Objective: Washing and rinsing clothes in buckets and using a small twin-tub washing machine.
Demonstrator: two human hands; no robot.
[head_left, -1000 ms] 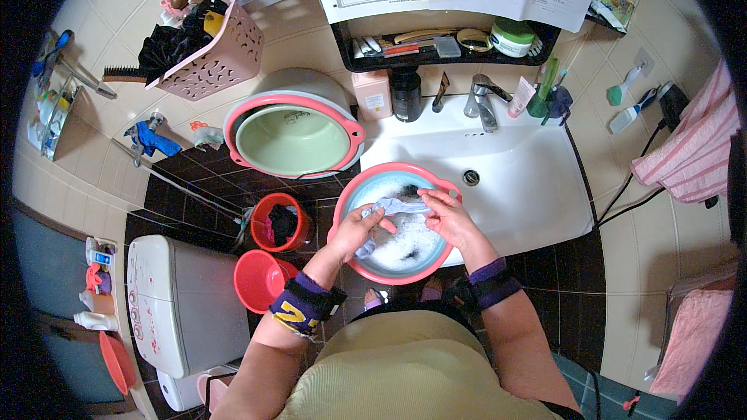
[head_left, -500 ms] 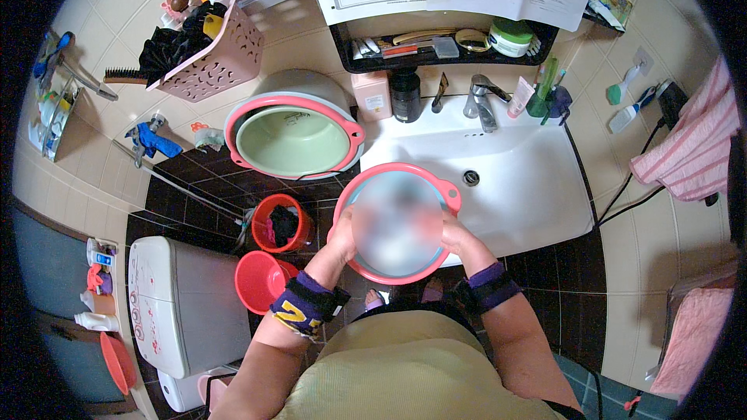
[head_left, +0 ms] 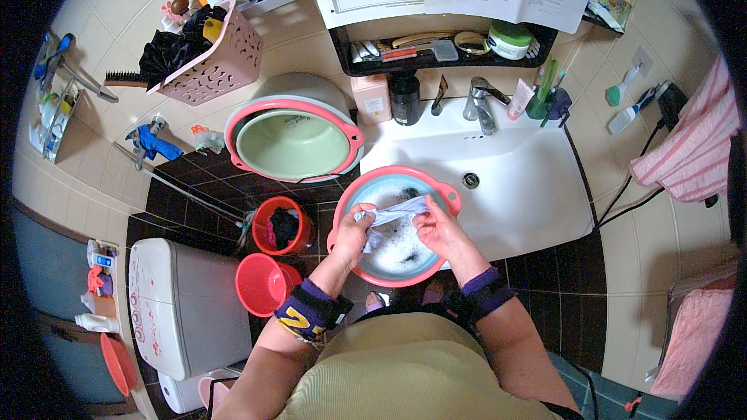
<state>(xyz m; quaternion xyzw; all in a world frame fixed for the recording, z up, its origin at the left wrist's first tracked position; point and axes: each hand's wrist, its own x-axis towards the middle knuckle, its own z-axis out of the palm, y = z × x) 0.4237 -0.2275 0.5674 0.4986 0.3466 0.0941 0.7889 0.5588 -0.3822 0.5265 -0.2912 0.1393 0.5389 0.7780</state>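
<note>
A pale blue-white piece of cloth (head_left: pixel 398 211) is stretched between my hands above a round basin. My left hand (head_left: pixel 352 230) is closed on its left end, where a loose part hangs down toward the suds. The other end is pinched in the fingers of my right hand (head_left: pixel 440 232). The basin (head_left: pixel 366 278) is light blue inside with a pink rim and overlaps the sink's front left edge. White foam (head_left: pixel 401 243) and some dark cloth (head_left: pixel 408 193) show in its water. Which garment the pale cloth is, I cannot tell.
Right of the basin is the white sink (head_left: pixel 537 187) with a tap (head_left: pixel 482 105). Bottles stand along its back. Nested basins (head_left: pixel 354 138) lean at the left. Below them are a red bucket holding dark cloth (head_left: pixel 284 222), another red bucket (head_left: pixel 261 284) and a white washing machine (head_left: pixel 187 303).
The basin's inside was blurred half a second ago; now the stretched cloth and foam show. My right hand has shifted slightly left and in over the basin.
</note>
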